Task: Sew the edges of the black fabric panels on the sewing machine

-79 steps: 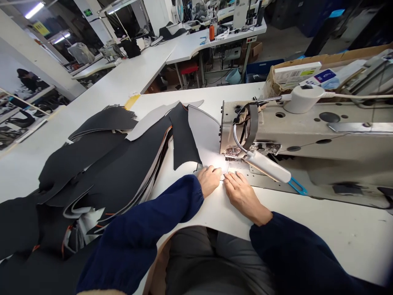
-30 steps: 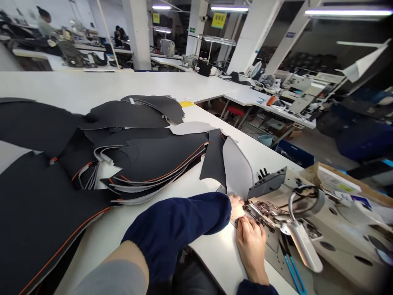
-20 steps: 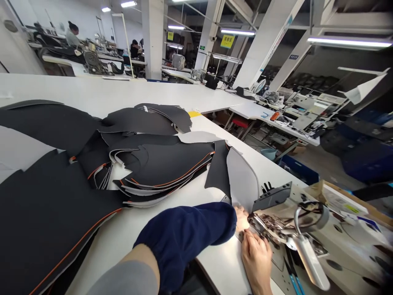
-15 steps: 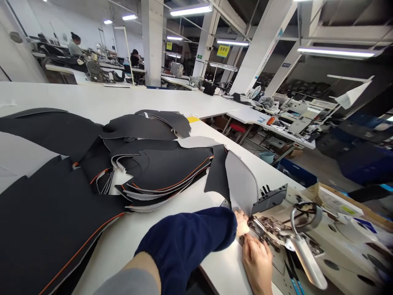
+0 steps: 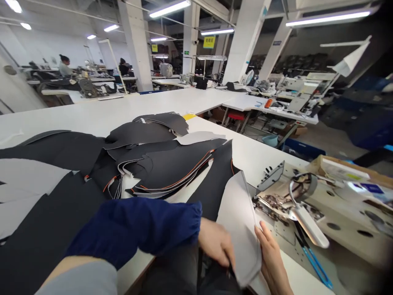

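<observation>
Handling a grey cloth piece (image 5: 238, 221) with both hands, just left of the sewing machine (image 5: 346, 213) and apart from its needle area. Tilted, with lower tip near the front edge of the table (image 5: 245, 143). Bordered on the left by a black cloth piece (image 5: 211, 188); joined or merely overlapping, impossible to say. Half curled with left hand (image 5: 216, 241) at the lower left edge, near something small and dark, too blurred to name. Nearly straight-fingered with right hand (image 5: 272, 254) along the right edge; pinching or only touching, not clear. Judged a repositioning step, not stitching. Calls next for steady support at both edges.
</observation>
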Action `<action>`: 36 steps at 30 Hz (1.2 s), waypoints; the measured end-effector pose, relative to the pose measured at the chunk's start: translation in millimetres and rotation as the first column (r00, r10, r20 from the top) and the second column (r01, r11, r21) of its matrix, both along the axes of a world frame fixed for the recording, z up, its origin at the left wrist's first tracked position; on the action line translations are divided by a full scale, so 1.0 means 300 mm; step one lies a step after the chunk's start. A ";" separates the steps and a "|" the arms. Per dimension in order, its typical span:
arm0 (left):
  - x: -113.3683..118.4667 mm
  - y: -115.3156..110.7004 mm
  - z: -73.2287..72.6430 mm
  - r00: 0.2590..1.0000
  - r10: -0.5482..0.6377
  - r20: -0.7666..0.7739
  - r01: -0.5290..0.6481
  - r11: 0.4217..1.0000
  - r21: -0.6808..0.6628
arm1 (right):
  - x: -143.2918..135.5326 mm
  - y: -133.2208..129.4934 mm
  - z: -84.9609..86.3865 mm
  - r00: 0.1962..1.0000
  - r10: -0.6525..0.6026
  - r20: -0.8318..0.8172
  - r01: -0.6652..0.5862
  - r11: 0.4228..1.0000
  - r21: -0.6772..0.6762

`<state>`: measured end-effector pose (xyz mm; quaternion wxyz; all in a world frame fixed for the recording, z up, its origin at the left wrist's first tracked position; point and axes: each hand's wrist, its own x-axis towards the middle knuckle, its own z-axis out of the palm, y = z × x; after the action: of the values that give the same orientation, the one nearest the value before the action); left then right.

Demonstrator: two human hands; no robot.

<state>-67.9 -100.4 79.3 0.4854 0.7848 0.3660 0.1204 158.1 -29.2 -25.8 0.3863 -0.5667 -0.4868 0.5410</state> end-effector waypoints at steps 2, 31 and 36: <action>-0.020 -0.046 0.017 0.907 -0.380 0.183 0.416 0.877 -0.240 | -0.024 -0.039 0.029 0.994 0.110 0.001 -0.110 0.992 -0.065; -0.091 0.150 0.050 0.678 0.532 0.508 -0.634 0.772 0.039 | -0.006 -0.274 0.054 0.904 0.230 0.360 -0.365 0.854 0.372; -0.058 0.127 0.146 0.628 0.635 0.450 -0.762 0.619 0.191 | -0.039 -0.265 0.127 0.925 0.371 0.085 -0.379 0.919 0.106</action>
<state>-85.4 -62.4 123.2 0.2988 0.6175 0.5277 0.5009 146.4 -108.6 12.4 0.2935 -0.4553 -0.6300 0.5565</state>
